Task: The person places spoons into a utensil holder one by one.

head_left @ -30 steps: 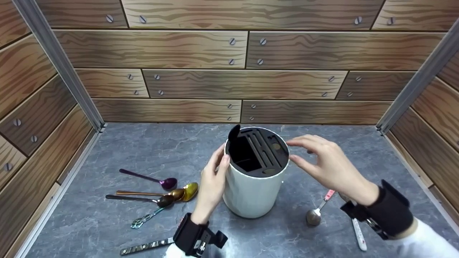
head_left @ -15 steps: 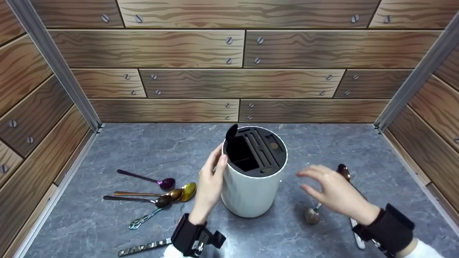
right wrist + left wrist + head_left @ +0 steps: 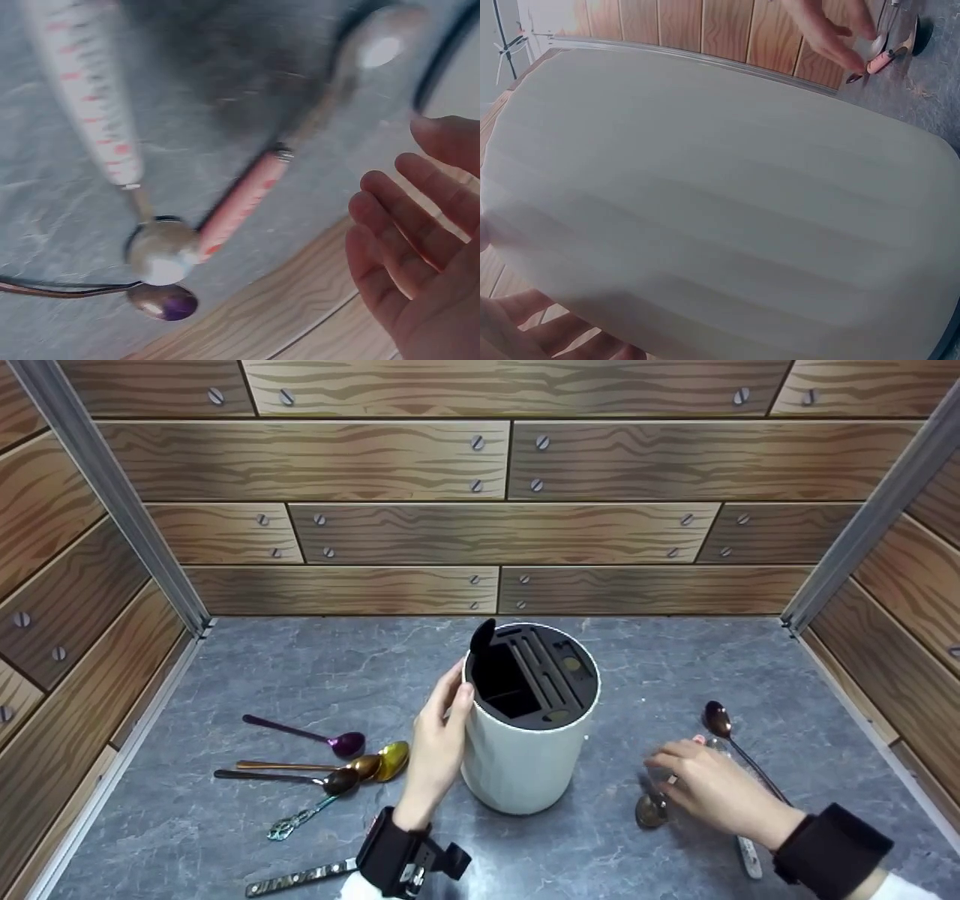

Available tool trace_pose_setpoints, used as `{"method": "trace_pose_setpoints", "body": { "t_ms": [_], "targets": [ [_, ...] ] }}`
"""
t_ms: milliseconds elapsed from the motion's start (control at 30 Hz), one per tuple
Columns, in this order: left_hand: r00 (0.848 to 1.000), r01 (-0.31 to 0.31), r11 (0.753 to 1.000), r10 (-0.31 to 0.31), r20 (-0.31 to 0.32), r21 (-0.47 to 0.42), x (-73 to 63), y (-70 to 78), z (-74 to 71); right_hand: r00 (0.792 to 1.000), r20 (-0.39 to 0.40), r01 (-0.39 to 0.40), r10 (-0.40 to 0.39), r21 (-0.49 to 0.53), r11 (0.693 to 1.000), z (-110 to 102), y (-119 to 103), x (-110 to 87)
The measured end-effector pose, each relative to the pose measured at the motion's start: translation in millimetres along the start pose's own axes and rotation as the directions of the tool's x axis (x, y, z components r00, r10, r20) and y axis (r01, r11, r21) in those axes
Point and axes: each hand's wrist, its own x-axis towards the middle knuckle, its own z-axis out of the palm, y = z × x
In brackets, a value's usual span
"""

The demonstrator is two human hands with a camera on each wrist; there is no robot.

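A white cylindrical utensil holder [image 3: 525,765] with a black slotted top stands upright on the grey surface. Its small black flap [image 3: 483,636] is raised at the left rim. My left hand [image 3: 441,739] grips the holder's left side, thumb by the rim, fingers wrapped behind. To the right, my right hand [image 3: 712,787] hovers above a spoon with a pink handle [image 3: 244,199], fingers loosely bent and holding nothing. That spoon's bowl [image 3: 651,811] shows left of the hand. Under the wrist lies a spoon with a patterned white handle [image 3: 90,97], partly hidden.
A dark spoon [image 3: 718,720] lies right of my right hand. On the left lie a purple spoon [image 3: 348,745], a gold spoon [image 3: 394,761], a copper one, a black-handled one and a teal ornate handle [image 3: 289,826]. A patterned handle [image 3: 300,877] sits near the front. Wood-patterned walls enclose the surface.
My right hand has left the holder's right rim and moved right and down to the pink-handled spoon. The left hand keeps its grip; the view has shifted slightly.
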Motion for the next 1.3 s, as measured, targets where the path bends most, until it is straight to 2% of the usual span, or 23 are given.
{"method": "trace_pose_setpoints", "body": {
  "t_ms": [233, 533, 933, 1200, 1300],
  "targets": [
    [1.000, 0.005, 1.000, -0.005, 0.001, 0.003, -0.4, 0.4, -0.6, 0.997, 0.073, 0.032, -0.032, -0.005, 0.999, 12, 7, -8.5],
    [1.000, 0.010, 1.000, -0.010, -0.002, 0.007, -0.8, 0.8, -0.5, 0.991, 0.056, 0.126, -0.124, -0.030, 0.992, 17, 10, -10.1],
    [1.000, 0.014, 1.000, -0.014, 0.002, -0.005, -1.8, 0.6, -0.1, 0.973, -0.010, 0.229, -0.230, -0.053, 0.972, 23, 14, 5.9],
    [1.000, 0.012, 1.000, -0.012, -0.003, 0.002, -0.6, 0.9, 0.1, 0.978, -0.028, 0.208, -0.209, -0.027, 0.978, 21, 18, 12.8],
    [1.000, 0.011, 1.000, -0.011, 0.003, -0.007, -0.4, 0.4, 0.1, 0.985, -0.065, 0.162, -0.161, 0.004, 0.987, 16, 19, 15.4]
  ]
}}
